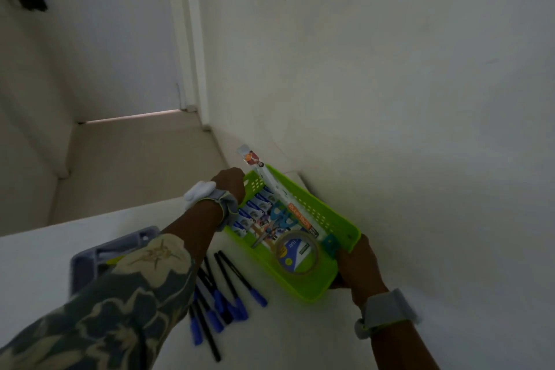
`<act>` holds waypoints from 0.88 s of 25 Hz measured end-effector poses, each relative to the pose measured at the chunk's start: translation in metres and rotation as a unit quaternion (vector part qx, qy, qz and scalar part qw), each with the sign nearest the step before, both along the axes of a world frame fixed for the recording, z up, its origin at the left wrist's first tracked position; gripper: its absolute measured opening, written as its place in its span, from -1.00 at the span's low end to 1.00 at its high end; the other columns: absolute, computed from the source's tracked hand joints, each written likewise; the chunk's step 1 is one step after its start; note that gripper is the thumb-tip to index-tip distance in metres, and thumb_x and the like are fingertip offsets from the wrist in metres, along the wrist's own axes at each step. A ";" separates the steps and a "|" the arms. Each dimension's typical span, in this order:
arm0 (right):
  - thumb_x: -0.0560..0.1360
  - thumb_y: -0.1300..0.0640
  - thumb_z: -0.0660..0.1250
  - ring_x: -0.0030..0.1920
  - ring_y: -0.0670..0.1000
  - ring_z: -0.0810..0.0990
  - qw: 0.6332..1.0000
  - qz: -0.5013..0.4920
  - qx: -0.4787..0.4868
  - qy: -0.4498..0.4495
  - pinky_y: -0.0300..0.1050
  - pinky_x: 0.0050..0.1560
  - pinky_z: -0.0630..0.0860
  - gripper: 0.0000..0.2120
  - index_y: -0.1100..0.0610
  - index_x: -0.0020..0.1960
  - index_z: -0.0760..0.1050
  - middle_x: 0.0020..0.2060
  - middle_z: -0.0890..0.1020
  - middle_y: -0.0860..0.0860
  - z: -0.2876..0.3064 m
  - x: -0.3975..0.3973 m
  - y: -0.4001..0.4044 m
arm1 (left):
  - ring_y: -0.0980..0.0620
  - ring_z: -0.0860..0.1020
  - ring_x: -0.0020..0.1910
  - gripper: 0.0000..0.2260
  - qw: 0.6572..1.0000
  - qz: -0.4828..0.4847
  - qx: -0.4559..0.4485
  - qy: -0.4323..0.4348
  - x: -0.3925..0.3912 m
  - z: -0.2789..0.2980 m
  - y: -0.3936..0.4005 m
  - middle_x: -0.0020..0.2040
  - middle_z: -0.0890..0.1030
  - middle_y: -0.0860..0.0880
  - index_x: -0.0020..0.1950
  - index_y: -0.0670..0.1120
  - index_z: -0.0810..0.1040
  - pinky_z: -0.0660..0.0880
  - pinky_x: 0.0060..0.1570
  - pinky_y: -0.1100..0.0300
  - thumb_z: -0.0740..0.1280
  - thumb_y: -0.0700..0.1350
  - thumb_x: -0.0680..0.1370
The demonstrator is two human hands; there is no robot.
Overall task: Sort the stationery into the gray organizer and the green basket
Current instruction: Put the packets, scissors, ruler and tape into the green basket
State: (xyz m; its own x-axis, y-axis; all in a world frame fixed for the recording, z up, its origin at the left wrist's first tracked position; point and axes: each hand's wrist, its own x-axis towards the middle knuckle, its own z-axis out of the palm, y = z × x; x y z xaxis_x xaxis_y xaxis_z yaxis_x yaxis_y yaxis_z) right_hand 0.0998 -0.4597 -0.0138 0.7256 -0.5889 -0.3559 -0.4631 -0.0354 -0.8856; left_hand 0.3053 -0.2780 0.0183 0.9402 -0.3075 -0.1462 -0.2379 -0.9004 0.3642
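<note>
We see lime-green perforated plastic basket [322, 213] at tabletop's [285, 339] far corner, left hand [229, 182] and right hand [357, 261] each clamped on opposite end. Rigid, light, loaded; we judge two-end rim grip steadiest.

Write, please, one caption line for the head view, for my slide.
Both hands, left hand and right hand, grip the green basket holding tape, beside loose pens.

Single view: head-worn wide-angle camera, facing forward and steeply down, tilted. Close range: green basket [303, 285] and white table [288, 336] fill lower half of frame. Upper half: wall; door [99, 39] at upper left. No second view shares the scene.
</note>
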 end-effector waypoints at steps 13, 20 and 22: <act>0.53 0.28 0.17 -0.15 0.23 0.61 0.990 -0.121 0.067 -0.002 0.27 -0.36 0.61 -0.68 0.04 0.23 0.27 0.09 0.52 0.18 -0.048 0.006 -0.031 | -0.18 0.35 0.38 -0.54 0.995 -0.034 0.038 0.084 0.011 -0.021 -0.094 0.43 0.35 -0.18 0.48 -0.14 0.17 0.28 0.35 0.04 0.16 -0.20 0.58; 0.55 0.27 0.20 -0.19 0.12 0.58 0.981 -0.151 0.121 -0.029 0.16 -0.33 0.62 -0.75 0.02 0.16 0.27 0.09 0.49 0.15 -0.054 0.007 -0.033 | -0.23 0.42 0.28 -0.41 0.994 -0.062 0.058 0.070 0.015 -0.028 -0.103 0.33 0.41 -0.28 0.53 -0.01 0.03 0.39 0.23 0.02 0.21 -0.15 0.55; 0.55 0.25 0.20 -0.18 0.13 0.57 0.979 -0.159 0.122 -0.033 0.14 -0.34 0.62 -0.74 0.01 0.18 0.27 0.12 0.48 0.15 -0.056 0.009 -0.034 | -0.24 0.29 0.38 -0.36 0.993 -0.073 0.064 0.071 0.016 -0.034 -0.103 0.34 0.36 -0.29 0.53 0.00 0.01 0.25 0.36 -0.02 0.25 -0.13 0.53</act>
State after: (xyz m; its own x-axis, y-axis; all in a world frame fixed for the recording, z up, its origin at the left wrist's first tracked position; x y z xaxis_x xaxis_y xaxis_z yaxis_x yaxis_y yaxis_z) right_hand 0.1086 -0.4935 -0.0697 0.5451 -0.6922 -0.4731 -0.3584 0.3177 -0.8778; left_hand 0.3213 -0.3810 -0.0159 0.8539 -0.4099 -0.3207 -0.3243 -0.9010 0.2881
